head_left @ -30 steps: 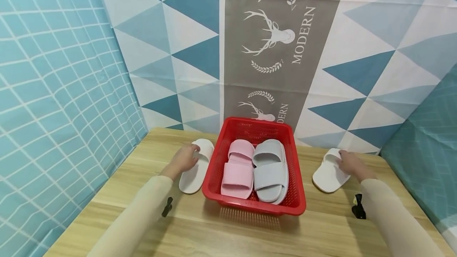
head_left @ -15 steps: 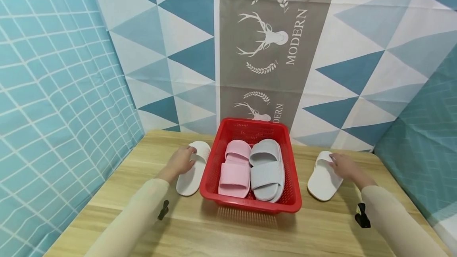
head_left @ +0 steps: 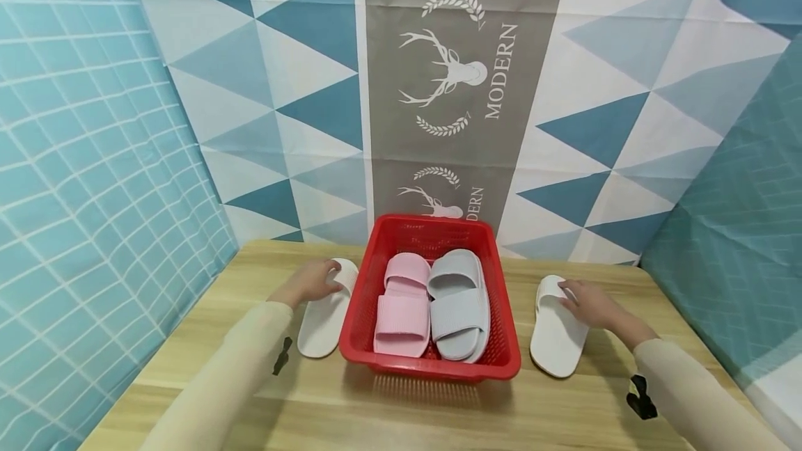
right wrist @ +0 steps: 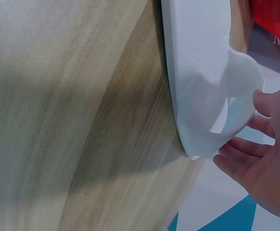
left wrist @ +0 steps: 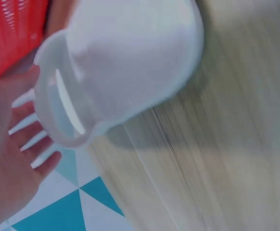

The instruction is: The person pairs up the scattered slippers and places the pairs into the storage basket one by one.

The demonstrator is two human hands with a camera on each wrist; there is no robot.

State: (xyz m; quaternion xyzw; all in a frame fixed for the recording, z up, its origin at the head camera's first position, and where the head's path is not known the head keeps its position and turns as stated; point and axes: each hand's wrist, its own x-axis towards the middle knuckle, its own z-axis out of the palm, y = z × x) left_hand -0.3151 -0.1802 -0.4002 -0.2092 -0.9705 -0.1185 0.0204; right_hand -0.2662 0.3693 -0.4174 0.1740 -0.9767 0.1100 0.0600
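My left hand (head_left: 305, 284) pinches the strap of a white slipper (head_left: 321, 329) that lies left of the red basket. In the left wrist view the thumb touches the strap's edge, with the other fingers (left wrist: 33, 131) spread beyond it. On the basket's right, my right hand (head_left: 592, 305) pinches the strap of a second white slipper (head_left: 556, 343). The right wrist view has the thumb on the strap (right wrist: 248, 79) and the fingers (right wrist: 236, 151) on its far side. Pink slippers (head_left: 404, 315) and grey slippers (head_left: 460, 313) lie side by side in the red basket (head_left: 432, 367).
The wooden table (head_left: 401, 416) carries the basket near its back edge. Behind rises a patterned backdrop (head_left: 313, 75) with triangles and deer prints. A blue tiled cloth (head_left: 94, 179) hangs at the left, a teal one (head_left: 752, 228) at the right.
The right slipper has turned and come nearer, with my right hand on its strap. My left hand stays at the left slipper's strap. The whole head view has shifted slightly.
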